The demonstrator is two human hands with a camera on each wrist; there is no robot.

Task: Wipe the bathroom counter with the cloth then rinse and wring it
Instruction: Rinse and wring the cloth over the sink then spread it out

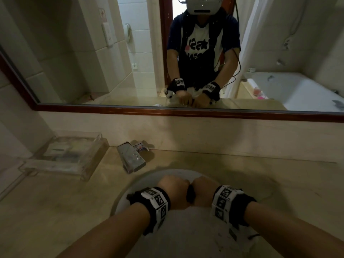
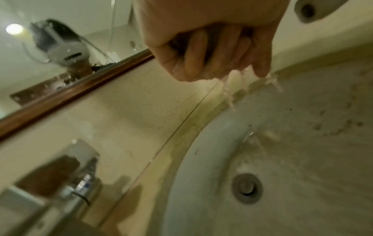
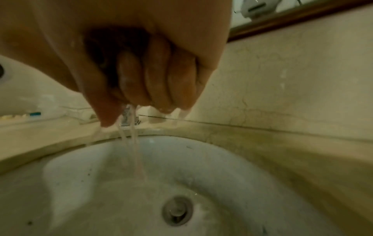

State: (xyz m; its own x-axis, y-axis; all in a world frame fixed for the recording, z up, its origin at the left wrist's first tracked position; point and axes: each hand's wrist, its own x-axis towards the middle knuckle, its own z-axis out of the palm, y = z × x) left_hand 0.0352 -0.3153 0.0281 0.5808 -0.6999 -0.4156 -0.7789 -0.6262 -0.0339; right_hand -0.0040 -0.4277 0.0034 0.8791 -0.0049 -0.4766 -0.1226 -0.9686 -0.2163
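Cloth, dark and twisted tight point(image 1: 190, 194), shows only as a short band between the two fists, the rest buried inside each grip. Left hand point(image 1: 174, 190) and right hand point(image 1: 202, 190) sit knuckle to knuckle above the round white sink basin point(image 1: 130, 185), fingers curled hard around it. Thin streams of water point(image 3: 131, 143) run from under the right fingers point(image 3: 157, 79) toward the metal drain point(image 3: 177, 210). A chrome faucet point(image 1: 131, 159) stands on the beige stone surface point(image 1: 55, 202).
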